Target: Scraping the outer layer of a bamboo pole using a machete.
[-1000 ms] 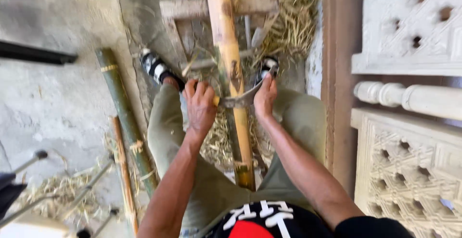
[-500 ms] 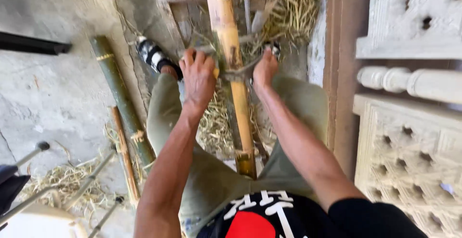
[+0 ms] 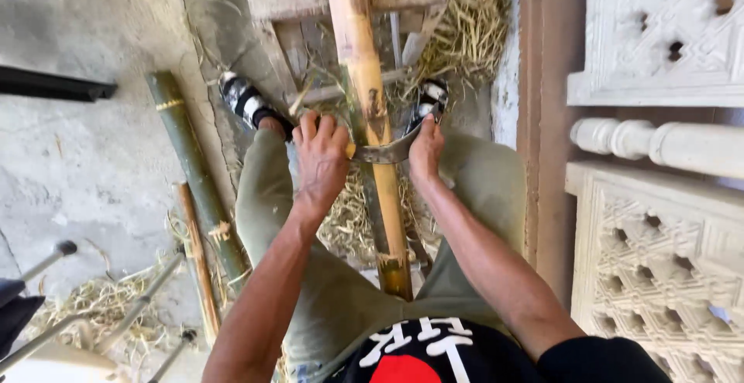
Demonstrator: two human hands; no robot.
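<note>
A long yellow bamboo pole [image 3: 363, 65] runs away from me between my knees, resting on a rough wooden frame [image 3: 310, 0]. A curved metal blade [image 3: 385, 153] lies across the pole. My left hand [image 3: 322, 158] is closed on the blade's left handle. My right hand [image 3: 425, 147] is closed on its right handle. Both forearms reach forward over my green trousers. My feet in black sandals [image 3: 244, 100] sit on either side of the pole.
A green bamboo piece [image 3: 194, 170] and a thinner brown stick [image 3: 195, 255] lie on the concrete floor at left. Dry shavings [image 3: 465, 19] pile around the frame. Carved white stone panels [image 3: 659, 259] and a brown post [image 3: 542, 120] stand at right. Metal rods [image 3: 46, 263] lie at lower left.
Both hands and the blade have slid a little along the pole, and the head view has shifted slightly. The grip is unchanged.
</note>
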